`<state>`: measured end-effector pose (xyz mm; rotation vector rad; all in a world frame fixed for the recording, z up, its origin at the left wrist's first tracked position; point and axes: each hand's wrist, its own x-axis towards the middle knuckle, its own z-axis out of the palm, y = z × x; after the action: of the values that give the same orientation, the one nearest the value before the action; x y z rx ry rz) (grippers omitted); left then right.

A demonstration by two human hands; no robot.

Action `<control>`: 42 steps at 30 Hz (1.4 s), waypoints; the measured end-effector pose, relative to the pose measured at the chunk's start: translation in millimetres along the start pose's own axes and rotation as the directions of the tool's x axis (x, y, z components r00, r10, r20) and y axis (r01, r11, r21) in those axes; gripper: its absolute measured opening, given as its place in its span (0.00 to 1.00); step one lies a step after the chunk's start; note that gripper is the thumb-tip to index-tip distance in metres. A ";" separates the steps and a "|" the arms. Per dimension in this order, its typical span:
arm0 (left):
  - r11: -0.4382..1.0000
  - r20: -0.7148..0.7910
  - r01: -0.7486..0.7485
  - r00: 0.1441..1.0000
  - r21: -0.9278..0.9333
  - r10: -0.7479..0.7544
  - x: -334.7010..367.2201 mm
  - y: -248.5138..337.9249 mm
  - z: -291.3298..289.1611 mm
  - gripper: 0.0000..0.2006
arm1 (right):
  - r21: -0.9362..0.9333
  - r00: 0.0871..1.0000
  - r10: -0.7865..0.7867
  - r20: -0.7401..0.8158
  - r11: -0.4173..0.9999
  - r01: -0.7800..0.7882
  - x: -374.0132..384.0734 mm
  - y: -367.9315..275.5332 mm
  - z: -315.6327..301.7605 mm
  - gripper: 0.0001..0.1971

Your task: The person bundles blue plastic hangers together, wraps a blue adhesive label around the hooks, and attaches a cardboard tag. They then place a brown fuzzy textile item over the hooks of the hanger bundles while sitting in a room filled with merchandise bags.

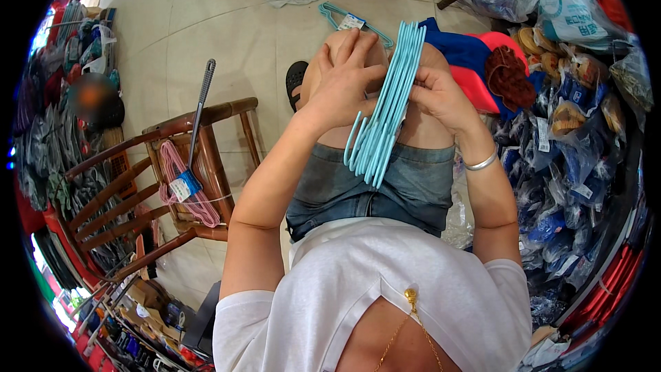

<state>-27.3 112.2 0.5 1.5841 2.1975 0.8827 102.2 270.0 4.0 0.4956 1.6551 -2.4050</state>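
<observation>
Hangers: our pale-blue stack (389, 107) stands in the upper middle of the frame, above our lap (420, 169).
Left hand: (348, 83) fingers spread wide, at the stack's left side.
Right hand: (438, 94) thumb and fingers narrowed on the stack's right edge, seemingly pinching it.
Done: we have the hangers side by side, nearly lined up; gathering looks well along.
Left: we make out no label round the stack; our hands hide part of it, so we cannot tell whether it is bound.
Labelled ones: pink hangers (177, 165) on the chair (210, 158), centre left; a blue hanger (375, 29), top middle.
</observation>
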 end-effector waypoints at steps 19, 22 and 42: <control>0.963 -0.323 0.162 0.942 0.213 -0.088 -77.5 16.6 -27.9 0.08 | -0.720 0.920 -0.327 -0.215 0.690 0.076 -49.7 -22.7 45.9 0.10; 0.968 -0.346 0.172 0.933 0.180 -0.102 -99.0 17.2 -28.1 0.08 | -0.784 0.912 -0.378 -0.162 0.611 0.114 -55.8 -29.9 51.6 0.09; 0.875 -0.003 0.392 0.912 -0.283 -0.409 -152.7 43.2 5.3 0.04 | -0.656 0.881 -0.449 -0.149 0.712 0.252 -72.2 22.0 101.4 0.06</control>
<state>61.9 -19.1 6.0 0.9343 2.2082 1.0588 159.3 164.7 44.5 0.4627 2.7541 -1.8445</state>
